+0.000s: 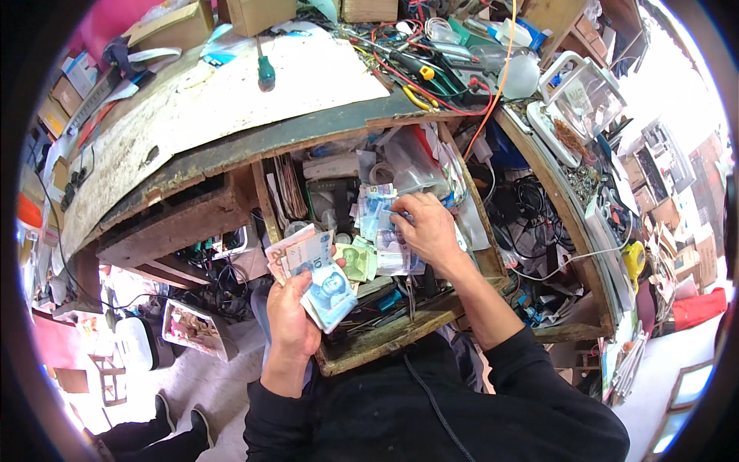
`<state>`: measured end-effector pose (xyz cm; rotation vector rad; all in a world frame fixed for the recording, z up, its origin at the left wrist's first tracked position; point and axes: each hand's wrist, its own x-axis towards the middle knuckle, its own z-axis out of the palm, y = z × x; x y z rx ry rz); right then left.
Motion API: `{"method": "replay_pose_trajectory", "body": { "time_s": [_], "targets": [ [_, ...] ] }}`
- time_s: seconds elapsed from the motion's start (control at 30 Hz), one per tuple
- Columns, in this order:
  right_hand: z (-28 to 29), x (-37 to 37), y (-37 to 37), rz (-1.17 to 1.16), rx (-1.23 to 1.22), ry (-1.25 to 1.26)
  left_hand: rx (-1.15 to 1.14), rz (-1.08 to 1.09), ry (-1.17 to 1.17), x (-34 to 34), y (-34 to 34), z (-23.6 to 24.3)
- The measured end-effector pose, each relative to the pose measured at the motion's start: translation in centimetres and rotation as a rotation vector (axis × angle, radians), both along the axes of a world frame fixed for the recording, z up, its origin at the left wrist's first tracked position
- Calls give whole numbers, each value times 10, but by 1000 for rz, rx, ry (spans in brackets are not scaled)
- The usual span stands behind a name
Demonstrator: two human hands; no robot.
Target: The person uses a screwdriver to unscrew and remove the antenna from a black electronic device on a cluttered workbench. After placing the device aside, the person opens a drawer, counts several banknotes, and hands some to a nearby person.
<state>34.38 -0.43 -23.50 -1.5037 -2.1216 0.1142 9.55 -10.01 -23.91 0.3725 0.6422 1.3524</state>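
My left hand (288, 317) grips a fanned bunch of banknotes (331, 298), blue-grey ones in front and pinkish-brown ones behind. It is above the front left part of an open wooden drawer (385, 343). Over the drawer's middle, my right hand (428, 229) has its fingers curled and pinched at a blue banknote (375, 206). Purple banknotes (393, 260) lie just under that hand, partly covered by it. Between both hands rests a yellow-green banknote (355, 262). The right fingertips are partly hidden, so how many notes they pinch is unclear.
Behind the drawer stands a worn workbench with a white board (231, 85) and a green-handled screwdriver (265, 75). Pliers (419, 98) and red cables lie at its edge. Tangled black cables (531, 204) fill the compartment to the right. At lower left are another person's shoes (202, 427).
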Motion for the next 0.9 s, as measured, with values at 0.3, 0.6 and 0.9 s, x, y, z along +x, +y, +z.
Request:
{"method": "replay_pose_trajectory", "body": {
  "time_s": [0.3,0.6,0.9],
  "targets": [
    [11,34,-22,65,-410,215,8,31,25,-15,0,1],
    [0,30,-58,11,-158,-245,26,16,79,-19,6,0],
    [20,65,-48,-113,-423,293,51,90,113,-34,16,11]
  ]
}}
